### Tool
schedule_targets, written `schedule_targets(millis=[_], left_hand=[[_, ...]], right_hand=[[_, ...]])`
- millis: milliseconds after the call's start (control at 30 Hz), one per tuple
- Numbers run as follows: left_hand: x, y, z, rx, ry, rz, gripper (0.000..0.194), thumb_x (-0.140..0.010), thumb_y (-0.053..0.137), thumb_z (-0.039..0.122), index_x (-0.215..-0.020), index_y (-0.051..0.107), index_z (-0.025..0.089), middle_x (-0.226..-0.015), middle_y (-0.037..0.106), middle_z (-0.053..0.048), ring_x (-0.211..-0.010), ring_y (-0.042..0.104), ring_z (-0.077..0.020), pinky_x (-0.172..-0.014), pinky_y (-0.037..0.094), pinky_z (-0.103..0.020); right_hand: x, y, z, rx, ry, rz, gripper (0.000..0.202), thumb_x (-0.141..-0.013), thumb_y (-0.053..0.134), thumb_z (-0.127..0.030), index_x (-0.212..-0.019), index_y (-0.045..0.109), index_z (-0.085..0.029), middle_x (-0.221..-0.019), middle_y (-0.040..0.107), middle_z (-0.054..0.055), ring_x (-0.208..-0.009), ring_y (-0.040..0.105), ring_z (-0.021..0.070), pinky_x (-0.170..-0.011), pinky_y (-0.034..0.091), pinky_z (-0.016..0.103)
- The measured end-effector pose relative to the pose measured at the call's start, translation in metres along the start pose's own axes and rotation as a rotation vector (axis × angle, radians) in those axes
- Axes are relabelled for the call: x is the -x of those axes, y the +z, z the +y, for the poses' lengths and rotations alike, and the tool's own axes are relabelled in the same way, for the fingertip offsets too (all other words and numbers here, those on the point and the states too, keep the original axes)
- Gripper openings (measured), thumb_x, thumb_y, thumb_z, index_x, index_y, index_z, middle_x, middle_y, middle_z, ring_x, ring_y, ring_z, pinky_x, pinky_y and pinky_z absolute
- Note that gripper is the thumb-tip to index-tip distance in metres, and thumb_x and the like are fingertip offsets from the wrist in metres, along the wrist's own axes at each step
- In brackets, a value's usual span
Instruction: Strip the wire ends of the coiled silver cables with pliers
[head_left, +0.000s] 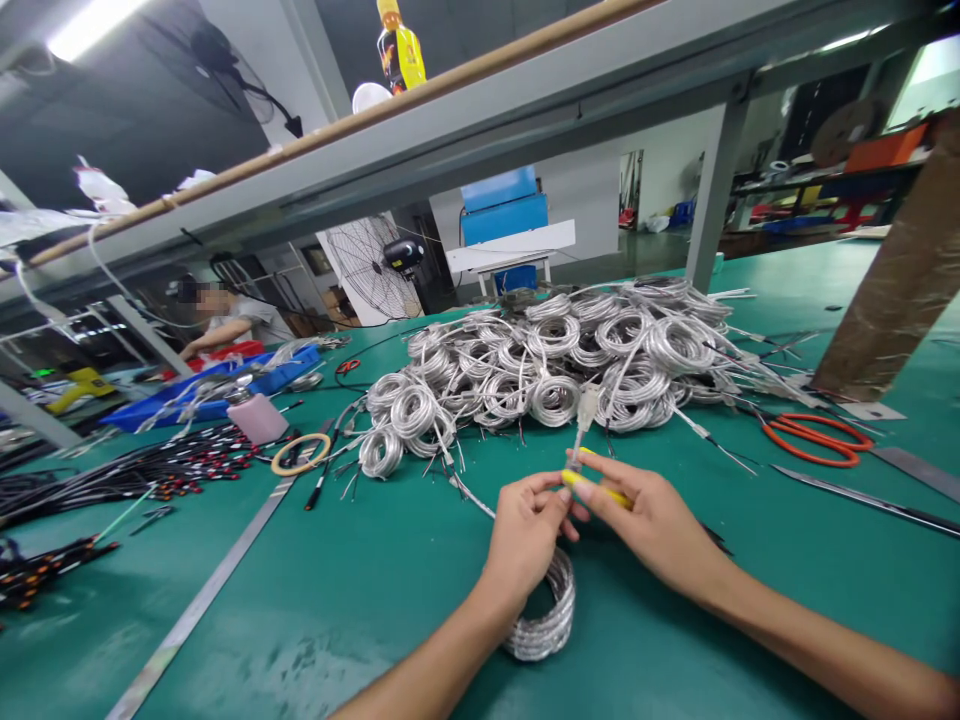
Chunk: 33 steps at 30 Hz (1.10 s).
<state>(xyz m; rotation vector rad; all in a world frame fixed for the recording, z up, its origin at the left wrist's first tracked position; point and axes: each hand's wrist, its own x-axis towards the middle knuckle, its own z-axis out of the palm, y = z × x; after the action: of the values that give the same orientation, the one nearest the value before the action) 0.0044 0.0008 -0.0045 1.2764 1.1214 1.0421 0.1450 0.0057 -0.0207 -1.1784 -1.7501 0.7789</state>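
Head view: on the green table [360,610], left to right, a steel ruler [214,590], my left hand [523,530] with fingertips drawn together, their hold unclear, a silvery cable coil [551,628] partly hidden below it, a pale connector [589,406] upright above, and my right hand [654,512] closed on a yellow-handled tool [618,496].

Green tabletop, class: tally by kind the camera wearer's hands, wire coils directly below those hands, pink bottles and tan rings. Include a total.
Left hand and right hand: 2
Wire coil: 1
Pink bottle: 1
Tan ring: 1
Total: 5
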Motion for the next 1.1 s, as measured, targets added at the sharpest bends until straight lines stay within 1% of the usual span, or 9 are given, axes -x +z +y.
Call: schedule_targets(millis=[100, 200, 300, 367, 500, 600, 733, 900, 1100], left_hand=[[-0.001, -0.002, 0.001, 0.008, 0.010, -0.042, 0.032, -0.069, 0.057, 0.026, -0.092, 0.060, 0.006, -0.049, 0.050, 0.003, -0.042, 0.041, -0.0064, -0.045, 0.028, -0.018], [0.000, -0.002, 0.003, 0.026, 0.043, -0.100, 0.031, -0.070, 0.058, 0.029, -0.091, 0.062, 0.007, -0.052, 0.048, 0.003, -0.043, 0.036, -0.0052, -0.045, 0.025, -0.018], [0.001, -0.002, 0.004, 0.009, 0.056, -0.129, 0.035, -0.072, 0.057, 0.034, -0.092, 0.062, 0.006, -0.054, 0.049, 0.002, -0.044, 0.033, -0.0050, -0.045, 0.023, -0.019], [0.002, -0.001, 0.003, -0.025, 0.056, -0.136, 0.037, -0.074, 0.055, 0.035, -0.096, 0.060, 0.006, -0.055, 0.050, 0.001, -0.043, 0.033, -0.0053, -0.044, 0.023, -0.019], [0.002, 0.001, 0.000, -0.054, 0.047, -0.087, 0.042, -0.074, 0.053, 0.034, -0.103, 0.056, 0.003, -0.055, 0.051, 0.000, -0.042, 0.032, -0.0059, -0.043, 0.023, -0.020], [0.001, 0.001, 0.000, -0.013, 0.033, -0.064, 0.043, -0.072, 0.055, 0.034, -0.101, 0.055, 0.003, -0.055, 0.051, 0.001, -0.042, 0.034, -0.0060, -0.044, 0.024, -0.020], [-0.001, -0.002, 0.001, -0.003, 0.020, -0.115, 0.037, -0.071, 0.054, 0.033, -0.095, 0.058, 0.005, -0.053, 0.046, 0.003, -0.042, 0.031, -0.0055, -0.044, 0.021, -0.020], [-0.001, -0.002, -0.001, -0.045, 0.050, -0.152, 0.033, -0.076, 0.050, 0.035, -0.092, 0.060, 0.008, -0.052, 0.038, 0.005, -0.046, 0.026, -0.0064, -0.046, 0.018, -0.021], [0.001, -0.001, -0.003, -0.080, 0.090, -0.190, 0.038, -0.079, 0.047, 0.038, -0.098, 0.058, 0.008, -0.053, 0.039, 0.004, -0.049, 0.029, -0.0079, -0.048, 0.020, -0.022]], right_hand=[[0.006, 0.005, -0.001, 0.042, 0.010, -0.037, 0.051, -0.081, 0.047, -0.045, -0.123, 0.045, -0.016, -0.049, 0.042, -0.006, -0.044, 0.037, 0.0101, -0.042, 0.027, 0.020], [0.008, 0.006, -0.001, 0.001, 0.020, -0.040, 0.044, -0.081, 0.048, -0.043, -0.117, 0.046, -0.019, -0.049, 0.040, -0.008, -0.044, 0.034, 0.0095, -0.042, 0.025, 0.019], [0.005, 0.003, 0.001, 0.020, 0.001, -0.018, 0.042, -0.082, 0.047, -0.044, -0.115, 0.048, -0.019, -0.050, 0.044, -0.007, -0.043, 0.036, 0.0102, -0.043, 0.027, 0.020], [0.000, -0.001, 0.002, 0.042, -0.023, 0.020, 0.036, -0.082, 0.045, -0.046, -0.103, 0.058, -0.018, -0.054, 0.051, -0.003, -0.047, 0.043, 0.0117, -0.047, 0.032, 0.021], [-0.007, -0.006, 0.001, -0.021, -0.042, 0.054, 0.039, -0.084, 0.041, -0.046, -0.081, 0.066, -0.017, -0.076, 0.063, 0.003, -0.072, 0.056, 0.0177, -0.067, 0.041, 0.025], [-0.003, -0.004, 0.001, -0.038, -0.014, 0.029, 0.039, -0.083, 0.043, -0.046, -0.104, 0.061, -0.018, -0.078, 0.063, 0.003, -0.071, 0.057, 0.0168, -0.064, 0.042, 0.024], [0.007, 0.001, 0.000, 0.099, -0.024, -0.030, 0.050, -0.083, 0.045, -0.044, -0.124, 0.044, -0.016, -0.052, 0.051, -0.004, -0.046, 0.043, 0.0117, -0.046, 0.033, 0.021], [0.007, 0.001, 0.001, 0.111, -0.056, -0.023, 0.044, -0.083, 0.044, -0.046, -0.116, 0.048, -0.016, -0.048, 0.045, -0.006, -0.042, 0.037, 0.0105, -0.043, 0.027, 0.021], [-0.006, -0.005, 0.002, 0.078, -0.057, 0.075, 0.038, -0.085, 0.039, -0.046, -0.083, 0.065, -0.018, -0.071, 0.063, 0.002, -0.065, 0.056, 0.0164, -0.063, 0.041, 0.025]])
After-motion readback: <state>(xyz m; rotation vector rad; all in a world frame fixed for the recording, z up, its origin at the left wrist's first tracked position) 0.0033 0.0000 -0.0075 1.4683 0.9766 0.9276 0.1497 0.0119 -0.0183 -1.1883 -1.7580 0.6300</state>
